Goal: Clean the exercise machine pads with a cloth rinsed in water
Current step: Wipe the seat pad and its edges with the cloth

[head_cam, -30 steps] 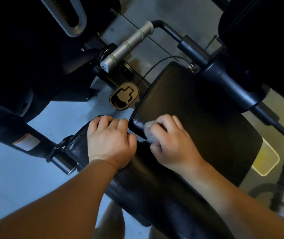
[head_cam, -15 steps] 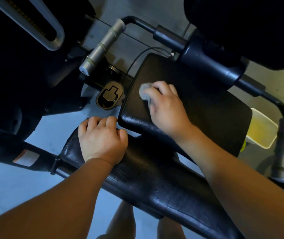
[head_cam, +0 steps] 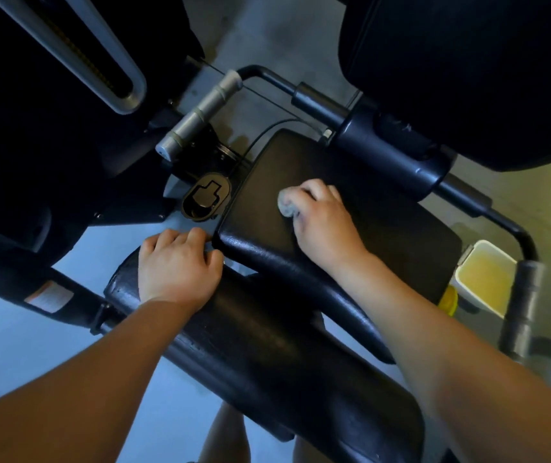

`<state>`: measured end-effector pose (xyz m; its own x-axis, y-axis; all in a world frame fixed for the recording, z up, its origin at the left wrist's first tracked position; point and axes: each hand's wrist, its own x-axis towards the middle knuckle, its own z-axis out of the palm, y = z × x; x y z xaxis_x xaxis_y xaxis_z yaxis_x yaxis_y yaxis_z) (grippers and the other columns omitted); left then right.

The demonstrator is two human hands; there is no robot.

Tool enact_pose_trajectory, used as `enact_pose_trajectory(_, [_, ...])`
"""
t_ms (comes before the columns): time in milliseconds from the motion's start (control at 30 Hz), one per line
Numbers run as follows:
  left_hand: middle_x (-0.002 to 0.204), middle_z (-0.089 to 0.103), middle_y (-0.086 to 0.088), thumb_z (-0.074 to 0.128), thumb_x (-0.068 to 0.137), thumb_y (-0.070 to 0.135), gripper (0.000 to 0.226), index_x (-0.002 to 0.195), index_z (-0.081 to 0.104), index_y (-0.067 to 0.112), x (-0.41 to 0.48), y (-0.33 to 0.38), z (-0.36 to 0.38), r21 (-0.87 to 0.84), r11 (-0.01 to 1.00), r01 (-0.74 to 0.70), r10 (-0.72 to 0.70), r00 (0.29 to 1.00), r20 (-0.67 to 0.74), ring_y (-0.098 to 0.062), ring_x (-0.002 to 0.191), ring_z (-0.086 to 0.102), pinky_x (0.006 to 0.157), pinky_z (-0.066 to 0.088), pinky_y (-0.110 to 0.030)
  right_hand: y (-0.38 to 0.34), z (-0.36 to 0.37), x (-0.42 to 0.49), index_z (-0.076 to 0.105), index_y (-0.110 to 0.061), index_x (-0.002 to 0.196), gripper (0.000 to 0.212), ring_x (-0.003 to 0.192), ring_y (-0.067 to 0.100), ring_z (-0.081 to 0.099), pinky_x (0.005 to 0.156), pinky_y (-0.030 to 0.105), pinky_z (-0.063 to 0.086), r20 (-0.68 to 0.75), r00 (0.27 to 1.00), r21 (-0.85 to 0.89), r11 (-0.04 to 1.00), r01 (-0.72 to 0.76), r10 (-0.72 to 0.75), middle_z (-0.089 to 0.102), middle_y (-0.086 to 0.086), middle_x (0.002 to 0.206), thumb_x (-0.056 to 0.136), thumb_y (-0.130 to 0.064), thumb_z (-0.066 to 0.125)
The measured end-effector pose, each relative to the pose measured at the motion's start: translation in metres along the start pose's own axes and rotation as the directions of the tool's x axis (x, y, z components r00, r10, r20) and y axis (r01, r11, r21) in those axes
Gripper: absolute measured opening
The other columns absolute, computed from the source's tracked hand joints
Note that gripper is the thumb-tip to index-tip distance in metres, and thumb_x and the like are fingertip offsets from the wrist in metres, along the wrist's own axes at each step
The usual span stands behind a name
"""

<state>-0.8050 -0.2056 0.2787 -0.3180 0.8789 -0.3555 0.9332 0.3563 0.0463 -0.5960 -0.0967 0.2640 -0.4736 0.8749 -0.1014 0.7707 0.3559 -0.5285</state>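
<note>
Right hand (head_cam: 325, 225) slid inward on seat pad (head_cam: 384, 248), fingers clutching cloth (head_cam: 286, 202), left hand (head_cam: 177, 269) flat.

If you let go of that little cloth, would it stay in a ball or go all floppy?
Probably floppy: the cloth looks bunched only because the right hand squeezes it against the seat pad. It seems small and light. If wet, it might cling rather than slide off.
</note>
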Motion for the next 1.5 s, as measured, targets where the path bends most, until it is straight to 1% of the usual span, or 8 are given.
enact_pose_trajectory(167, [0.124, 0.058, -0.013, 0.045, 0.098, 0.028, 0.033, 0.124, 0.055, 0.01, 0.031, 0.041, -0.014, -0.425, 0.901, 0.09, -0.097, 0.995, 0.006, -0.034, 0.114, 0.051, 0.092, 0.042, -0.045, 0.003, -0.012, -0.019, 0.065, -0.017, 0.122, 0.036, 0.109, 0.024, 0.049, 0.091, 0.038, 0.052, 0.097, 0.989, 0.021, 0.993, 0.113, -0.114, 0.054, 0.003, 0.128, 0.09, -0.012, 0.049])
enact_pose_trajectory(300, [0.13, 0.051, -0.016, 0.04, 0.1, 0.028, 0.032, 0.123, 0.053, 0.009, 0.079, 0.078, -0.013, -0.551, 0.792, 0.262, -0.274, 0.96, 0.063, -0.037, 0.122, 0.045, 0.102, 0.038, -0.048, 0.015, -0.014, -0.012, 0.067, -0.014, 0.126, 0.042, 0.11, 0.025, 0.052, 0.089, 0.035, 0.049, 0.109, 0.986, 0.08, 0.989, 0.121, -0.129, 0.057, 0.005, 0.128, 0.093, -0.018, 0.043])
enact_pose_trajectory(433, [0.136, 0.05, -0.014, 0.027, 0.105, 0.041, 0.043, 0.127, 0.05, 0.012, 0.102, 0.1, 0.003, -0.442, 0.815, 0.373, -0.385, 0.92, 0.067, -0.037, 0.126, 0.045, 0.096, 0.039, -0.049, 0.031, 0.005, 0.03, 0.072, -0.011, 0.119, 0.032, 0.106, 0.029, 0.055, 0.087, 0.039, 0.05, -0.004, 0.998, 0.065, 0.996, 0.06, -0.06, 0.061, 0.009, 0.123, 0.092, -0.009, 0.055])
enact_pose_trajectory(867, [0.116, 0.062, -0.012, 0.021, 0.099, 0.043, 0.051, 0.117, 0.059, 0.015, 0.11, 0.103, 0.015, -0.343, 0.87, 0.354, -0.39, 0.92, -0.038, -0.036, 0.107, 0.052, 0.084, 0.042, -0.047, 0.045, 0.015, 0.124, 0.068, -0.004, 0.121, 0.047, 0.109, 0.038, 0.058, 0.089, 0.045, 0.053, -0.092, 0.995, 0.008, 0.999, -0.042, 0.042, 0.063, 0.017, 0.12, 0.088, -0.012, 0.035])
enact_pose_trajectory(1000, [0.113, 0.062, -0.011, 0.022, 0.098, 0.044, 0.049, 0.112, 0.059, 0.015, 0.111, 0.103, 0.016, -0.348, 0.87, 0.349, -0.385, 0.922, -0.037, -0.036, 0.103, 0.052, 0.082, 0.042, -0.046, 0.044, 0.009, 0.157, 0.064, -0.01, 0.124, 0.038, 0.113, 0.037, 0.056, 0.085, 0.038, 0.046, 0.051, 0.982, -0.007, 0.983, -0.183, 0.183, 0.062, 0.014, 0.123, 0.087, -0.006, 0.056])
enact_pose_trajectory(1200, [0.113, 0.061, -0.007, 0.022, 0.098, 0.044, 0.047, 0.115, 0.058, 0.019, 0.112, 0.101, 0.018, -0.358, 0.862, 0.359, -0.392, 0.92, -0.022, -0.031, 0.103, 0.052, 0.082, 0.039, -0.042, 0.036, 0.002, 0.203, 0.06, -0.015, 0.107, 0.02, 0.104, 0.032, 0.06, 0.076, 0.035, 0.047, 0.373, 0.886, -0.013, 0.956, -0.292, 0.276, 0.063, 0.007, 0.111, 0.097, -0.019, 0.044])
enact_pose_trajectory(1333, [0.115, 0.061, -0.007, 0.022, 0.099, 0.043, 0.047, 0.119, 0.057, 0.02, 0.112, 0.101, 0.017, -0.362, 0.857, 0.367, -0.397, 0.918, -0.008, -0.031, 0.105, 0.052, 0.084, 0.041, -0.044, 0.042, -0.005, 0.186, 0.061, -0.009, 0.121, 0.037, 0.112, 0.035, 0.06, 0.075, 0.035, 0.042, 0.301, 0.875, -0.148, 0.925, -0.35, 0.379, 0.064, 0.017, 0.122, 0.104, -0.035, 0.04])
enact_pose_trajectory(1500, [0.114, 0.061, -0.007, 0.02, 0.097, 0.044, 0.049, 0.118, 0.057, 0.02, 0.113, 0.101, 0.015, -0.378, 0.846, 0.376, -0.404, 0.915, 0.005, -0.031, 0.104, 0.052, 0.083, 0.043, -0.044, 0.038, -0.002, 0.169, 0.055, -0.004, 0.13, 0.042, 0.123, 0.036, 0.053, 0.099, 0.043, 0.046, 0.227, 0.868, -0.368, 0.864, -0.343, 0.441, 0.057, 0.021, 0.131, 0.103, -0.032, 0.043])
